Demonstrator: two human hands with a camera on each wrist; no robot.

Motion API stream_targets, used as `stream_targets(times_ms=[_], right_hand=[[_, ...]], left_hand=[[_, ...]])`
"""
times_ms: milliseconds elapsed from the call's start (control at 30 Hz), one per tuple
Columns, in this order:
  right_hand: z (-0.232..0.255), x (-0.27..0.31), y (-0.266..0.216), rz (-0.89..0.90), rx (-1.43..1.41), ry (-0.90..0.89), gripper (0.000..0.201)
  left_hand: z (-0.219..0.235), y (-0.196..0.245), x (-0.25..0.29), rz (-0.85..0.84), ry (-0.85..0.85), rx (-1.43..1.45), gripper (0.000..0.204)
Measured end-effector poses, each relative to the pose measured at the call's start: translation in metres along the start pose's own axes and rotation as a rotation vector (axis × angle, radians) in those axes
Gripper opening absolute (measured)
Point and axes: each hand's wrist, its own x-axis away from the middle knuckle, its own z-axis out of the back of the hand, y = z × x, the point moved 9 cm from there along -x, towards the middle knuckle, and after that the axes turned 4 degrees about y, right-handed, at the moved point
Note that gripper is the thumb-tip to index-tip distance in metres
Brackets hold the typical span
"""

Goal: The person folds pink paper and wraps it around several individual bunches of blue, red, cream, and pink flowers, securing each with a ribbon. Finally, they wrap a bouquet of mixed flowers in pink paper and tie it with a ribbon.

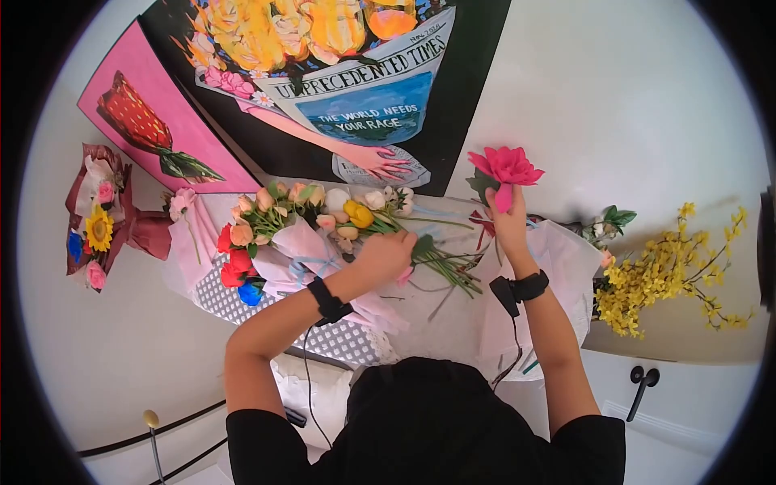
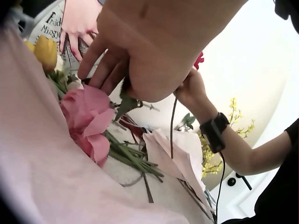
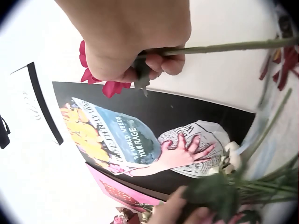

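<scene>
My right hand (image 1: 509, 225) grips a hot-pink artificial flower (image 1: 511, 166) just below its head, raised over the table's right side. Its green stem (image 3: 224, 48) runs out past the fingers in the right wrist view. My left hand (image 1: 386, 257) is low over the middle of the table, fingers curled about a leafy stem; a dark green leaf (image 2: 125, 102) pokes out beside the palm. Directly below that hand is a pink rose (image 2: 88, 119). Several bare green stems (image 1: 449, 271) fan out to its right. The exact grip on the leafy stem is partly hidden by the palm.
Left of the stems lie peach and red roses (image 1: 241, 234), a yellow tulip (image 1: 358, 213) and pink wrapping paper (image 1: 295, 246). Pale wrapping (image 1: 537, 299) covers the right side. Yellow blossom branches (image 1: 659, 275) stand beyond it. Paintings (image 1: 453, 97) lean at the back.
</scene>
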Motion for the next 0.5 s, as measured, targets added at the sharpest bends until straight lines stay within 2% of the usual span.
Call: stream_targets(times_ms=[33, 67, 133, 233, 267, 333, 367, 433, 467, 500], right_hand=[[-0.002, -0.002, 0.0, 0.064, 0.189, -0.055, 0.025], [-0.003, -0.002, -0.007, 0.065, 0.191, -0.054, 0.025], [-0.035, 0.01, -0.029, 0.224, 0.292, -0.364, 0.016], [-0.047, 0.022, -0.02, 0.201, 0.155, -0.474, 0.018], [-0.052, 0.022, -0.02, 0.201, 0.153, -0.48, 0.018], [-0.053, 0.017, -0.031, 0.285, 0.125, -0.344, 0.019], [-0.055, 0.018, -0.026, 0.286, 0.123, -0.348, 0.019], [-0.061, 0.018, 0.002, 0.152, 0.21, -0.399, 0.025], [-0.063, 0.02, -0.001, 0.152, 0.208, -0.398, 0.025], [-0.075, 0.027, -0.003, 0.132, 0.239, -0.498, 0.028]], left_hand=[[-0.011, 0.004, 0.001, -0.011, -0.069, -0.023, 0.033], [-0.013, 0.007, 0.004, -0.013, -0.068, -0.021, 0.033], [-0.027, 0.005, 0.012, 0.05, -0.206, -0.054, 0.041], [-0.035, 0.002, 0.014, 0.059, -0.24, -0.116, 0.045], [-0.039, -0.001, 0.015, 0.065, -0.24, -0.117, 0.045], [-0.039, -0.012, 0.013, 0.129, -0.159, -0.024, 0.047], [-0.031, -0.013, 0.012, 0.132, -0.157, -0.026, 0.047], [0.005, -0.009, 0.005, 0.103, -0.084, 0.048, 0.046], [0.016, -0.009, 0.002, 0.103, -0.085, 0.046, 0.046], [0.033, -0.009, -0.003, 0.089, -0.006, 0.071, 0.044]])
